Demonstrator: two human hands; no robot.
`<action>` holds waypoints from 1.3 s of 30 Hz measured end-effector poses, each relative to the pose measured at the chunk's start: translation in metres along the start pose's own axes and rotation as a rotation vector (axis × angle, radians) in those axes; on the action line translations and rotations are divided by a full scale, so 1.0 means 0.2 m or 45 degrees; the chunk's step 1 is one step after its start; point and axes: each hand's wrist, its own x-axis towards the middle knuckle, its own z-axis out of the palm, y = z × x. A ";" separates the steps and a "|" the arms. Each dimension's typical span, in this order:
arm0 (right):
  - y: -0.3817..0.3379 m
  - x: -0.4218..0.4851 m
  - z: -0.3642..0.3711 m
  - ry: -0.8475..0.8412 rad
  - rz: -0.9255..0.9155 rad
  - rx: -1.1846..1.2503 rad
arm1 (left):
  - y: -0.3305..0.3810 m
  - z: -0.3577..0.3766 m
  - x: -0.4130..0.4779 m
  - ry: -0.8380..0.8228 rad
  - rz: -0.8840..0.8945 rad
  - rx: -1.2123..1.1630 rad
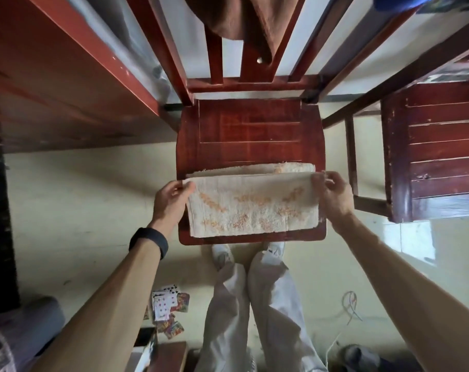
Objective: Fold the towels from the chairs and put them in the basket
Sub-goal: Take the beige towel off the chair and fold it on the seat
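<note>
Towel, cream with a faded orange pattern: lay doubled on the front part of a red wooden chair seat, stretched flat between the two hands, with another layer of its cloth showing just beyond the knuckles. Pinched the upper left corner with the left hand, thumb on top and fingers curled beneath the edge. Pinched the upper right corner the same way with the right hand, fingers bent over the fold, so both hands were clamped on the towel and neither was free. Wore a black wristband on the left wrist. Stood with white shoes just short of the seat's front edge, nearer than the hands and between the forearms. Well beyond both hands, draped over the chair's back slats: a brown towel, hanging apart from the cream one. Out past the right hand, near but not touching it: a second chair of darker, scuffed wood. Behind the left forearm, scattered on the pale floor: playing cards.
</note>
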 end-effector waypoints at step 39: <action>-0.16 0.23 0.30 -0.172 -0.990 -0.989 | 0.16 0.39 0.22 0.131 1.079 1.402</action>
